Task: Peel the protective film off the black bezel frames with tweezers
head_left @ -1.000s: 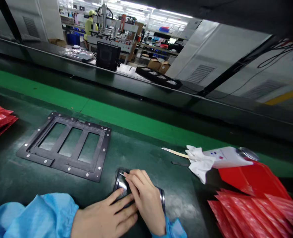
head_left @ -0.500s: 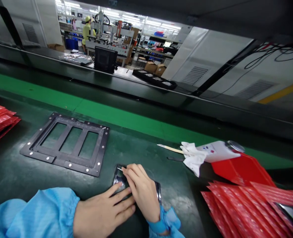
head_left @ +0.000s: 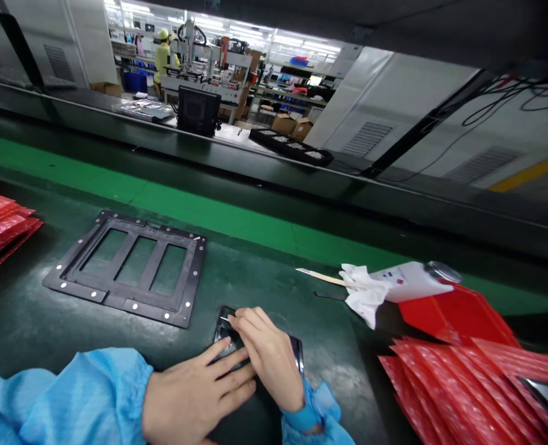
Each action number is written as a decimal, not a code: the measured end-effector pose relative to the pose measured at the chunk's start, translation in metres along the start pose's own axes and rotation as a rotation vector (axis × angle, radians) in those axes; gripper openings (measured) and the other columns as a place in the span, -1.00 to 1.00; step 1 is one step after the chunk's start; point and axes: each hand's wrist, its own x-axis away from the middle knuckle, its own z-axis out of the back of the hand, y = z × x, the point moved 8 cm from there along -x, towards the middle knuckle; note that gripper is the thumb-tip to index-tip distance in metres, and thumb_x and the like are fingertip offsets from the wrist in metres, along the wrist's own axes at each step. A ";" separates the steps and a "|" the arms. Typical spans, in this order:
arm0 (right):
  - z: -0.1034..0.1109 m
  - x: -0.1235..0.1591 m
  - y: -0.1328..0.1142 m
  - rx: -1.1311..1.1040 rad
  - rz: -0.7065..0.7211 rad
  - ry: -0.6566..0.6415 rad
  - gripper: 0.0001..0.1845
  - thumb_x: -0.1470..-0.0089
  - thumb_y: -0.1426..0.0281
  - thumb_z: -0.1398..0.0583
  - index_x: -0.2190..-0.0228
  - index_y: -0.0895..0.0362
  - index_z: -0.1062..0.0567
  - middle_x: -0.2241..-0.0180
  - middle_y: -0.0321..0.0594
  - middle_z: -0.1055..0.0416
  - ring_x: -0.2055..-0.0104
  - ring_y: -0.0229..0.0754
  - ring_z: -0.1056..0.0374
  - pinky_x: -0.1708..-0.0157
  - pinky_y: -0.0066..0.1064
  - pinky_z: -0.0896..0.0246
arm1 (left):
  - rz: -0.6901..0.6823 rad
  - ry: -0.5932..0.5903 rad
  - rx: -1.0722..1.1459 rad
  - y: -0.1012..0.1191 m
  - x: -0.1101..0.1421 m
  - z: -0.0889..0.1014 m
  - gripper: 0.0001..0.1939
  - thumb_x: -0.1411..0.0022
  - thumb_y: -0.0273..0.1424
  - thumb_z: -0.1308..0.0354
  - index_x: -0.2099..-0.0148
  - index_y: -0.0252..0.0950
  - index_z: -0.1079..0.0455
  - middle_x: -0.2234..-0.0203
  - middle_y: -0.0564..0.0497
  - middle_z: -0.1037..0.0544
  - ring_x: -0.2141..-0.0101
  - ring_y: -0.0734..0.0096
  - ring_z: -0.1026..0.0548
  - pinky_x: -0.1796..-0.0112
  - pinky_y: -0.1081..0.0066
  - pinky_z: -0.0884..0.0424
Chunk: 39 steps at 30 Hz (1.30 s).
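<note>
A black glossy panel (head_left: 298, 353), perhaps a display part, lies on the bench, mostly covered by my hands. My left hand (head_left: 199, 389) rests across it, fingers spread and lying flat. My right hand (head_left: 271, 358) is closed in a pinch over the panel's far side. Between its thumb and fingers shows the tip of a thin silvery tool (head_left: 224, 318), touching or just above the panel's left end; its kind is hidden by the fingers. Left of the hands lies a black frame (head_left: 155, 309) with three rectangular openings and light round dots along its border.
To the right lie a craft knife (head_left: 322, 277), a white tissue (head_left: 366, 293) and a white bottle (head_left: 413, 281) on its side. Red bubble bags (head_left: 468, 383) are stacked at right, more red bags (head_left: 5, 225) at left. A person (head_left: 162, 59) in yellow stands far behind.
The tool tip has shifted slightly along the panel's left end with my right hand. My left hand stays flat on the panel. The whole view has shifted a little.
</note>
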 end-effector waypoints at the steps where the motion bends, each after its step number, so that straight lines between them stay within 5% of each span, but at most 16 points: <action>1: 0.001 0.000 -0.001 -0.001 0.003 0.004 -0.75 -0.30 0.54 0.04 0.24 0.06 -0.38 0.17 -0.23 -0.40 0.15 -0.13 -0.27 0.22 -0.32 -0.28 | 0.000 -0.001 0.001 0.000 0.000 0.000 -0.18 -0.29 -0.04 0.02 -0.36 -0.53 0.09 -0.30 -0.24 -0.07 -0.31 0.04 0.09 -0.27 0.08 0.13; 39: 0.003 -0.002 -0.004 0.130 0.033 0.043 -0.73 -0.32 0.49 0.05 0.32 0.07 -0.40 0.24 -0.21 -0.41 0.21 -0.18 -0.29 0.29 -0.41 -0.31 | 0.011 0.005 0.063 0.001 0.001 0.001 -0.23 -0.30 -0.09 0.03 -0.35 -0.53 0.06 -0.30 -0.23 -0.06 -0.32 0.09 0.14 -0.29 0.08 0.21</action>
